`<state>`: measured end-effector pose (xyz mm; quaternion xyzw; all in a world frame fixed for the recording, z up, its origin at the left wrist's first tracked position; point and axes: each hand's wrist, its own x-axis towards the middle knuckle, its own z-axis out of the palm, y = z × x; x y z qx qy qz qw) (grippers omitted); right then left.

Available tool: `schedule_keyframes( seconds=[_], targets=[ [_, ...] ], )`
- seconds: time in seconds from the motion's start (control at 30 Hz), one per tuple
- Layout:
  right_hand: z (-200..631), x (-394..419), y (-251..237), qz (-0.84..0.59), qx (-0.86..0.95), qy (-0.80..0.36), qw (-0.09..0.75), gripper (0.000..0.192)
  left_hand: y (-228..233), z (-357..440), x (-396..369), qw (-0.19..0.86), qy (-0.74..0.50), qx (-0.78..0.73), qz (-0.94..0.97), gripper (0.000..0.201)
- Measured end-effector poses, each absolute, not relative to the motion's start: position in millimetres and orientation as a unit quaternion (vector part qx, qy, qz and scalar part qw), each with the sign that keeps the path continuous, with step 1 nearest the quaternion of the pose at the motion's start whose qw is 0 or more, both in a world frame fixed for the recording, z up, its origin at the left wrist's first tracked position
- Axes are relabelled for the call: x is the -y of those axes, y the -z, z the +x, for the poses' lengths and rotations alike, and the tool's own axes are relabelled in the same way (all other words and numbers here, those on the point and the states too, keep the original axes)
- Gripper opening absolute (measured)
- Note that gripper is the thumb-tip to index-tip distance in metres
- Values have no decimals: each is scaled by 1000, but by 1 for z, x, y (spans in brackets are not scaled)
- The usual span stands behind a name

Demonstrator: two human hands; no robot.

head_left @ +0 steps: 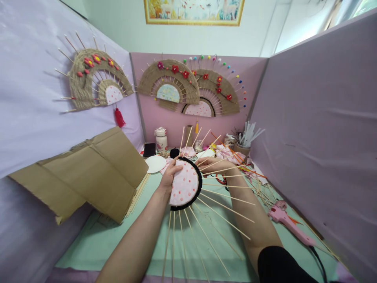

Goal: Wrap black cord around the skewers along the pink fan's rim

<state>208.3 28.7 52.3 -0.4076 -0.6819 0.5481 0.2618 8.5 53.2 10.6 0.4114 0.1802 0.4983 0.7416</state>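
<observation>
fan disc [184, 184]: pink with what look like red dots, black rim
glue gun [287, 222]: pink
your table cover [97, 239]: mint green

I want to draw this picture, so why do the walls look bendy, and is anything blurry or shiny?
In the head view, the wide lens bends the purple side panels outward and stretches the edges. The left hand, right hand and pink dotted disc between them look sharp. The top right corner by the window is bright and smeared. Light is soft, shadows faint.
</observation>
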Motion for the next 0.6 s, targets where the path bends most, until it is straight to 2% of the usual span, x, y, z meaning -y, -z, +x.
schedule_keyframes(
  seconds=[0.13, 0.43, 0.6],
  targets=[
    [211, -31, -51, -419, 701, -524, 243, 23, -11, 9, -53, 732, -510, -187, 413, 51],
    [227, -34, -48, -441, 679, -510, 290, 24, -5, 10, -56, 755, -479, -195, 404, 34],
    [228, -32, -51, -440, 678, -511, 293, 26, -4, 10, -57, 762, -471, -185, 405, 35]
  ],
)
